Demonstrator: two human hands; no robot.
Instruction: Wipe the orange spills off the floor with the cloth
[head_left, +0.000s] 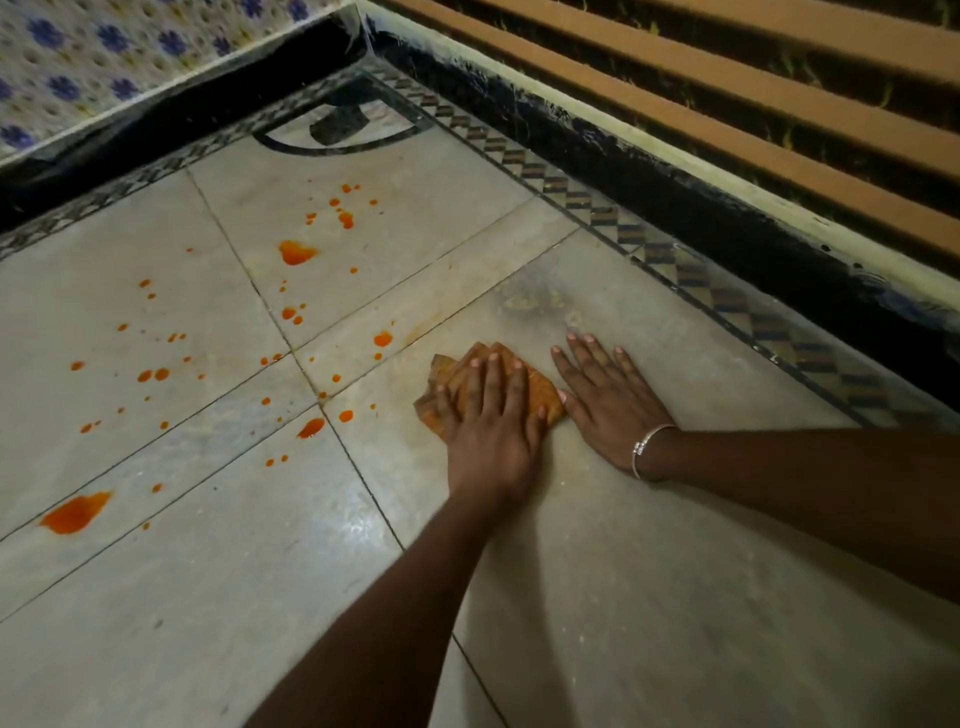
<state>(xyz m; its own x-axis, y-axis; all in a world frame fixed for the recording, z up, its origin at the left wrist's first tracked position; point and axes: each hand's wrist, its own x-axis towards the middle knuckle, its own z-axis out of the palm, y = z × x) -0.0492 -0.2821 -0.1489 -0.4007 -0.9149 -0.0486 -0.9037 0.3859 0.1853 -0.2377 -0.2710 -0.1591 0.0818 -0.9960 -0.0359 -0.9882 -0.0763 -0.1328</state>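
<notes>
At far left, at 8 o'clock from the cloth, lies the biggest of the orange spills (75, 512). Smaller drops are scattered across the floor (675, 571) from there up to a blob (296, 253) at 11 o'clock. The nearest drops sit just beside the cloth, one (383, 339) at 10 o'clock and a streak (310, 427) at 9 o'clock.

The cloth (452, 371) is folded, already stained orange, and lies flat on the tile. Our left hand (493, 415) presses it down with spread, straight fingers, pinning it rather than clenching it. Our right hand (610, 400) rests open and palm-down on the bare tile at 3 o'clock, with its thumb touching the cloth's edge. It holds nothing and seems to be bracing us.

To wipe well, we judge it best to sweep toward 9 and 10 o'clock with even pressure. We should draw the drops inward rather than smear them along the grout lines, and refold to a cleaner face before the large puddle.

There is plenty of open tile to the left. At 1 to 3 o'clock the patterned border (675, 270) and the dark skirting (727, 208) close us in, so long strokes that way would stop short.
</notes>
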